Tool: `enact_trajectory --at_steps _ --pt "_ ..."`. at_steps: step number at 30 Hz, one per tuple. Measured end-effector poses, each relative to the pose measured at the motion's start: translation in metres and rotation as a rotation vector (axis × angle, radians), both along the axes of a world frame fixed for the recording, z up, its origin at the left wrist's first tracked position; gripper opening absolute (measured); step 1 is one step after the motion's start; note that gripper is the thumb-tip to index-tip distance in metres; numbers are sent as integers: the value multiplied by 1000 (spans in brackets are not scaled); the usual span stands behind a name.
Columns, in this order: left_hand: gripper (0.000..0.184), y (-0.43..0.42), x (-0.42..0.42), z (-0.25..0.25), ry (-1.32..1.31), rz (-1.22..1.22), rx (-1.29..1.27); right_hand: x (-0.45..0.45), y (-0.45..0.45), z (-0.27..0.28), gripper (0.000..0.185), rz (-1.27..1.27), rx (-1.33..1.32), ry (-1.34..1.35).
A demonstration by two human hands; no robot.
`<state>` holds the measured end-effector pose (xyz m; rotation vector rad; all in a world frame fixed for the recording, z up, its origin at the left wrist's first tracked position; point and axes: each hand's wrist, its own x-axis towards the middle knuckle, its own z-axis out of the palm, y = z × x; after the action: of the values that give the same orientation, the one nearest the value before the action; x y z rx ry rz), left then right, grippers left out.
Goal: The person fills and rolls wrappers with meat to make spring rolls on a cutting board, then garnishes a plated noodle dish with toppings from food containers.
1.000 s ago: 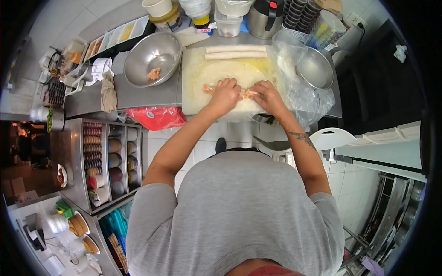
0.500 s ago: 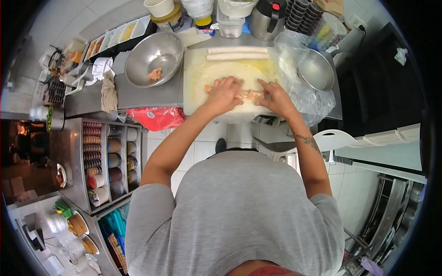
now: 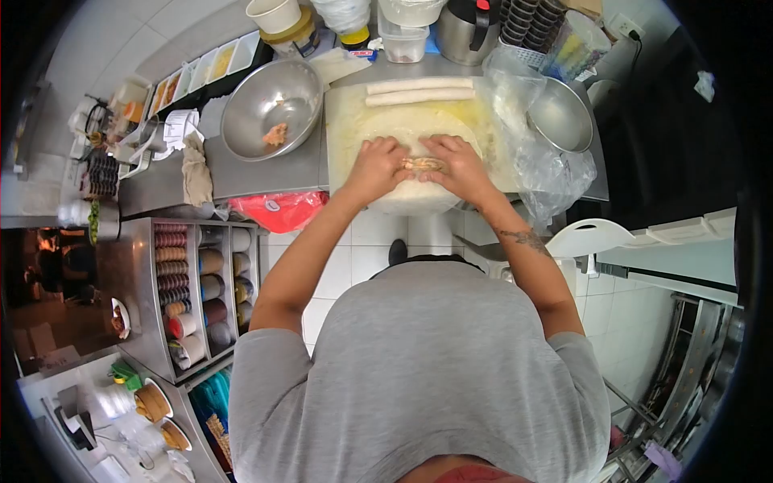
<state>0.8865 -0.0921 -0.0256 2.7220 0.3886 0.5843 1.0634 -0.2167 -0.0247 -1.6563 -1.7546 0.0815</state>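
Note:
A pale, round, thin wrapper sheet [image 3: 419, 123] lies on the cutting board [image 3: 341, 109], its near part reaching the counter's front edge. Across it runs a strip of orange-pink filling [image 3: 423, 163]. My left hand [image 3: 377, 171] curls its fingers around the filling's left end, thumb on the near side. At the right end, my right hand [image 3: 460, 167] does the same, fingers bent over the far side. Fingertips partly hide the filling and the wrapper under it. Behind the sheet, two long white rolls [image 3: 420, 97] lie side by side.
To the left stands a steel bowl [image 3: 272, 109] with a lump of filling inside. A smaller steel bowl [image 3: 560, 115] rests on clear plastic [image 3: 557, 181] at right. A steel jug [image 3: 469, 30] and tubs line the back. A red bag [image 3: 282, 212] hangs at the front edge.
Both hands have drawn closer together, and the right fingers have curled in. The visible strip of filling is shorter and more compact. The view has shifted slightly.

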Motion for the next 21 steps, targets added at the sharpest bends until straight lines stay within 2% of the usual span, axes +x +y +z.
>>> enact_trajectory --at_steps 3,4,6,9,10,13,17,21 --pt "41 4 1 -3 191 -37 -1 -3 7 -9 43 9 -184 -18" --pt "38 4 -2 2 112 -26 -1 -4 7 -10 44 -10 -255 -12" --pt "33 4 -14 17 -46 -2 -4 -7 3 -5 41 -66 -137 -7" --pt "30 8 -20 21 -106 115 5 -15 8 -1 41 -84 4 -57" --pt "31 11 -22 11 -76 66 -38 -18 10 -1 42 -78 43 -83" --pt "31 26 -25 -9 -28 -44 -136 -23 23 -19 49 -28 -94 -158" --pt "26 27 -34 2 -129 16 -256 -31 26 -9 38 -97 -26 -93" --pt "31 37 -38 -3 0 -64 -216 -39 35 -17 40 -43 -45 -148"
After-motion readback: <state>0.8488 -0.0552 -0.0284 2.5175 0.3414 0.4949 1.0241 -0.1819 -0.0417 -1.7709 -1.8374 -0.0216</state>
